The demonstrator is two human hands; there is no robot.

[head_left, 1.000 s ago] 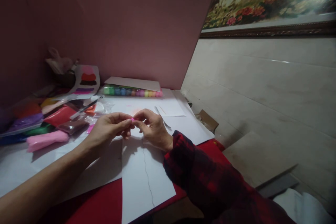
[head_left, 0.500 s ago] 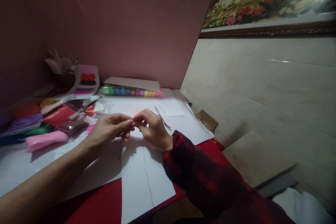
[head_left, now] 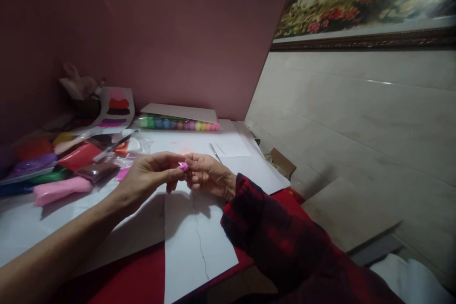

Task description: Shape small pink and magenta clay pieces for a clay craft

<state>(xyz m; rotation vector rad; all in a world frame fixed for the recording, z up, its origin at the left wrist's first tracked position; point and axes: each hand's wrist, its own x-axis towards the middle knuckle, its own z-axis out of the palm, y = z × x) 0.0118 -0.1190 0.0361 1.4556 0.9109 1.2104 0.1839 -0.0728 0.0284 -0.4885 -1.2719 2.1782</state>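
A small lump of bright pink modelling clay (head_left: 183, 166) is pinched between the fingertips of both hands, above the white paper. My left hand (head_left: 153, 171) grips it from the left with thumb and forefinger. From the right, the fingers of my right hand (head_left: 210, 175) close on the same lump, with the other fingers curled below. Under the hands lies a white sheet (head_left: 195, 247) with a thin wavy dark line running down it. Behind my right hand, a slim silvery tool (head_left: 214, 152) rests on the paper, partly hidden.
Several bags of coloured clay, among them a red bag (head_left: 79, 156) and a pink bag (head_left: 62, 190), crowd the left side. At the back lies a clear pack of coloured pieces (head_left: 178, 124). A small cardboard box (head_left: 280, 162) stands by the tiled wall.
My right hand has turned and its fingers have shifted round the pink clay, so more of the lump shows. It now covers the lower part of the silvery tool.
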